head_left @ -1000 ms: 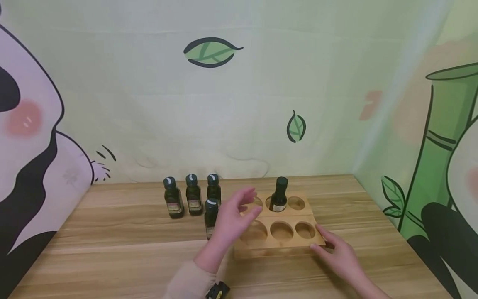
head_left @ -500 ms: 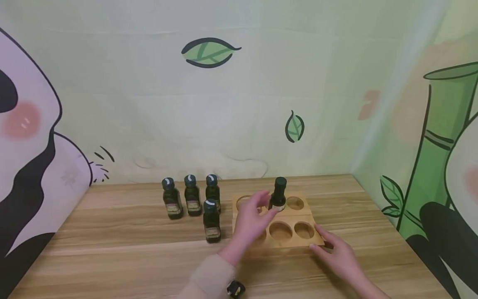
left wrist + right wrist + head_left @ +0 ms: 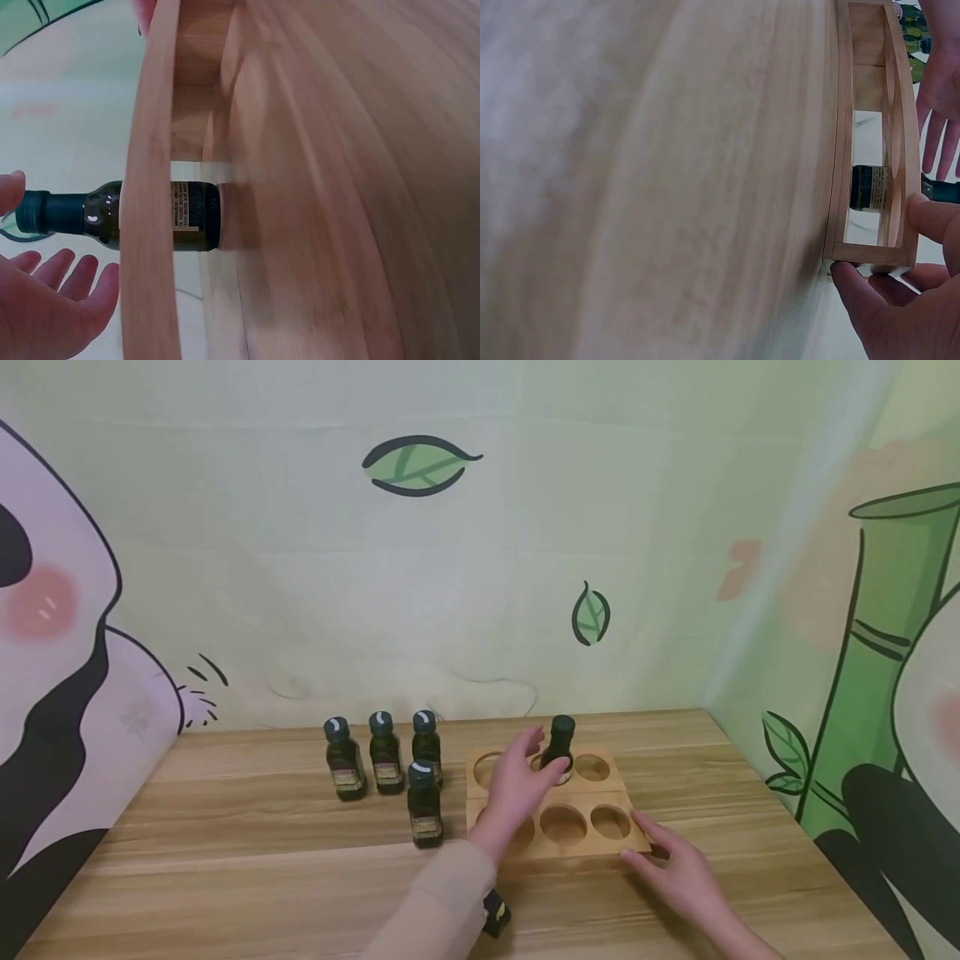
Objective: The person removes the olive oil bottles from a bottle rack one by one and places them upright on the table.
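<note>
A dark glass bottle (image 3: 561, 739) with a black cap stands in the middle back hole of a wooden bottle rack (image 3: 592, 795). My left hand (image 3: 517, 789) reaches over the rack beside this bottle. In the left wrist view, the bottle's neck (image 3: 66, 214) lies between thumb and fingers, with gaps on both sides. My right hand (image 3: 678, 868) grips the rack's front right corner. Its thumb is on the top board and its fingers are against the end, as the right wrist view shows the hand (image 3: 907, 307) at the rack's end (image 3: 874, 253).
To the left of the rack, several similar dark bottles stand upright. Three form a back row, among them the leftmost bottle (image 3: 347, 764); a nearer bottle (image 3: 425, 810) stands close to the rack's left side. A printed cloth (image 3: 300, 568) hangs behind the wooden table (image 3: 247, 877).
My left hand has moved right across the rack, from its left side to the standing bottle. My right hand has kept its grip on the corner, and the bottles stay in place.
</note>
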Tool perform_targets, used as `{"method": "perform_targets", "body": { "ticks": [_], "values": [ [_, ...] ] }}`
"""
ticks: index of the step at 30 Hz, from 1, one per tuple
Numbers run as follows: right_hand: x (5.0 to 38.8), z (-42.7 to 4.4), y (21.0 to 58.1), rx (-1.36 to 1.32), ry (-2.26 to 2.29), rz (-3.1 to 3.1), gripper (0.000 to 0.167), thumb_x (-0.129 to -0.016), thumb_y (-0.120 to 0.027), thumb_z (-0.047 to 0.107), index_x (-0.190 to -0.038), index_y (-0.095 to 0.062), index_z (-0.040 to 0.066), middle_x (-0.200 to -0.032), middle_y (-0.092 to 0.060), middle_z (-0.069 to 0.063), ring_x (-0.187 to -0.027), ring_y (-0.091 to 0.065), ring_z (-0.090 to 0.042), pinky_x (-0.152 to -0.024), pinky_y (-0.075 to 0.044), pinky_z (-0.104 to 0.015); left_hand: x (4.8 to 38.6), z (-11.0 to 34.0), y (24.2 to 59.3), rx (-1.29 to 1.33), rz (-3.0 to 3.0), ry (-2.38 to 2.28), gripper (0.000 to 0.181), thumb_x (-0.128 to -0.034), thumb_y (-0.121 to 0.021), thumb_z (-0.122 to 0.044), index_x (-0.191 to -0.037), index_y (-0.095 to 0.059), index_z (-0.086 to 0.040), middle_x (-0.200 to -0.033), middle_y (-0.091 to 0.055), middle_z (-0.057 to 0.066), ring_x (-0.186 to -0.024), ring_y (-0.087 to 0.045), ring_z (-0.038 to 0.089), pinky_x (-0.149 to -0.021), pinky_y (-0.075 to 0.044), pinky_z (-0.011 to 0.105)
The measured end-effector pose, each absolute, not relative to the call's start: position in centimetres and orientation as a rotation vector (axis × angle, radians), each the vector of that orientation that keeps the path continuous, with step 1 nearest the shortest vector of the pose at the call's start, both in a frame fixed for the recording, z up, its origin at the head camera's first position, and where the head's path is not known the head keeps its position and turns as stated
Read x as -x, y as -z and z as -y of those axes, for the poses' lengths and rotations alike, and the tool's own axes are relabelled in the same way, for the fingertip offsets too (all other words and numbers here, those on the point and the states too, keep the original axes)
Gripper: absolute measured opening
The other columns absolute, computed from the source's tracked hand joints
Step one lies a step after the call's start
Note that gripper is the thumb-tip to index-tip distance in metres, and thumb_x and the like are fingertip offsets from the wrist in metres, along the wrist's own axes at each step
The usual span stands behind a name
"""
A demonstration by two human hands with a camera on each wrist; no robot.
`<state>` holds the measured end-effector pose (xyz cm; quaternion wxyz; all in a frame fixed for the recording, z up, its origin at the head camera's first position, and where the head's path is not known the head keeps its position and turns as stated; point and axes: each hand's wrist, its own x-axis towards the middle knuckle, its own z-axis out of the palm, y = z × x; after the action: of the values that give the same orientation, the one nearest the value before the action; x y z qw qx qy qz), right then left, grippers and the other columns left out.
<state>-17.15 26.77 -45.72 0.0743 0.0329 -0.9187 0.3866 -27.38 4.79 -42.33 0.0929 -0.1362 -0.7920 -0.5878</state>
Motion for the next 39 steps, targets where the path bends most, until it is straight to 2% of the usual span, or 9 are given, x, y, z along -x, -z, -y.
{"method": "perform_targets", "body": {
  "ticks": [14,19,24,33,39],
  "values": [
    [17.2,-26.8,45.7,-0.111,-1.151,2.747,0.061,-0.089,-0.076,0.023,-0.142,-0.052,0.002,-0.138,-0.052,-0.028,-0.107,-0.065,-0.038,-0.097,-0.048,-0.052,29.1,-5.7,42.3,0.371,2.286,1.975,0.065,-0.0889,-0.076,-0.021,-0.146,-0.048,-0.010,-0.142,-0.055,0.012,-0.128,-0.052,0.031,-0.102,-0.046,0.047],
    [17.2,-26.8,45.7,-0.096,-1.165,2.767,0.062,-0.090,-0.075,0.024,-0.143,-0.051,0.003,-0.138,-0.051,-0.028,-0.108,-0.064,-0.038,-0.098,-0.047,-0.053,29.7,-5.8,42.5,0.451,2.257,2.010,0.065,-0.0880,-0.077,-0.016,-0.146,-0.048,-0.010,-0.134,-0.060,0.016,-0.127,-0.052,0.034,-0.104,-0.044,0.049],
    [17.2,-26.8,45.6,-0.083,-1.179,2.779,0.063,-0.090,-0.075,0.026,-0.143,-0.051,0.003,-0.140,-0.050,-0.027,-0.110,-0.064,-0.038,-0.098,-0.047,-0.053,30.1,-6.0,42.6,0.513,2.218,2.053,0.064,-0.0877,-0.076,-0.010,-0.146,-0.049,-0.008,-0.121,-0.067,0.015,-0.124,-0.055,0.033,-0.103,-0.045,0.045],
    [17.2,-26.7,45.6,-0.075,-1.194,2.781,0.063,-0.090,-0.075,0.025,-0.143,-0.050,0.003,-0.141,-0.049,-0.026,-0.110,-0.063,-0.039,-0.099,-0.046,-0.052,30.1,-6.4,42.4,0.361,2.171,2.118,0.050,-0.0887,-0.074,-0.006,-0.137,-0.060,-0.011,-0.118,-0.069,0.014,-0.115,-0.061,0.027,-0.089,-0.054,0.033],
    [17.1,-26.8,45.7,-0.064,-1.194,2.788,0.064,-0.090,-0.075,0.028,-0.144,-0.050,0.004,-0.141,-0.049,-0.027,-0.110,-0.063,-0.039,-0.099,-0.046,-0.053,30.0,-6.6,42.3,0.304,2.113,2.144,0.045,-0.0859,-0.075,-0.002,-0.130,-0.065,-0.007,-0.114,-0.070,0.015,-0.109,-0.063,0.028,-0.089,-0.055,0.035]
  ]
}}
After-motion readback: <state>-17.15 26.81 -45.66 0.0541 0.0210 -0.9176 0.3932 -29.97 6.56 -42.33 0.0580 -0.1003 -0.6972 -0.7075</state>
